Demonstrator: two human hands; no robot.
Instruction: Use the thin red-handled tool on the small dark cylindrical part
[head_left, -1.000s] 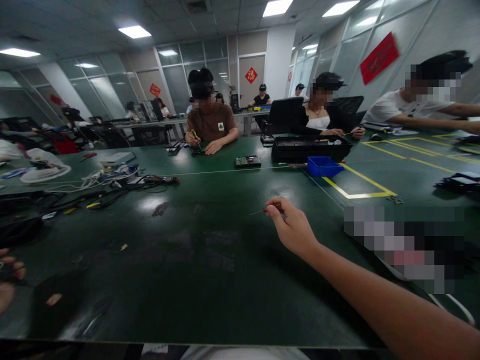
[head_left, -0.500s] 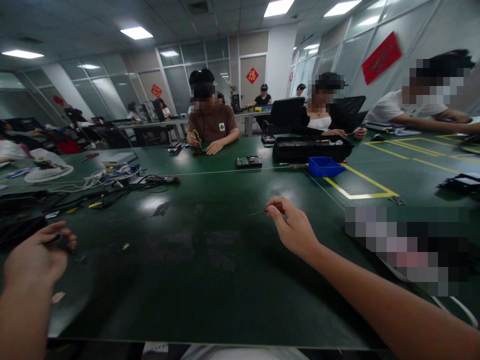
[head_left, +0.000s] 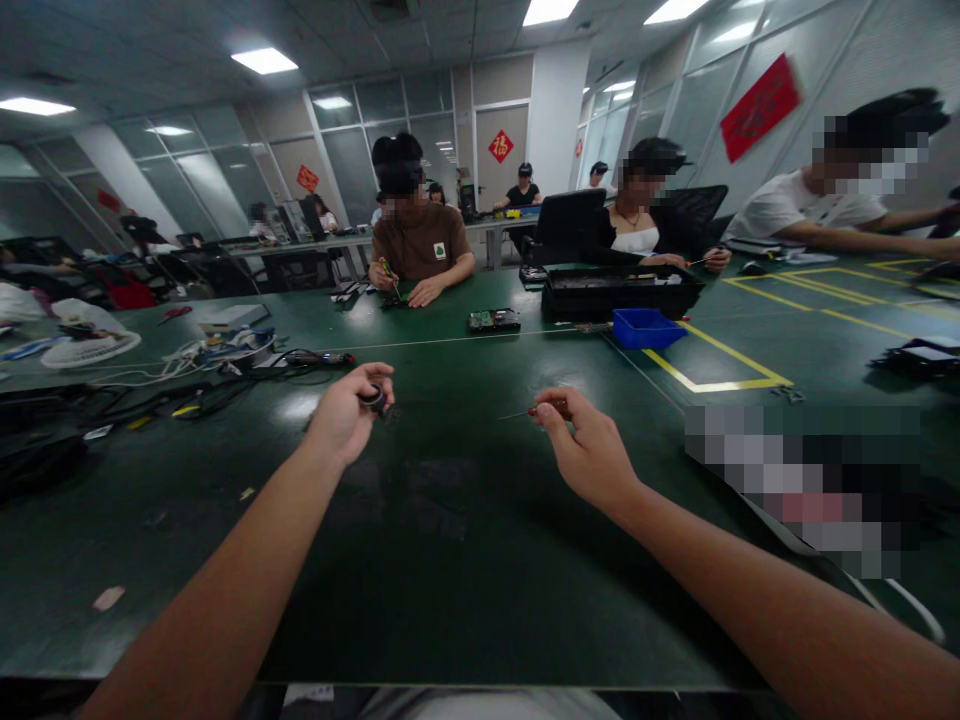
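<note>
My left hand is above the green table, its fingers curled round a small black round object. What kind of object it is I cannot make out. To its right, my right hand is closed on a thin screwdriver with a reddish handle. The screwdriver's shaft points left, towards my left hand, and touches nothing. A gap of bare table lies between the two hands.
Beyond my hands lie a hard drive, a blue bin and a long black tray. Tangled cables cover the left side. A co-worker in a brown shirt sits opposite, working with a screwdriver.
My left hand has swung from the far left to the middle of the table, carrying the black round object. My right hand with the screwdriver has stayed nearly in place.
</note>
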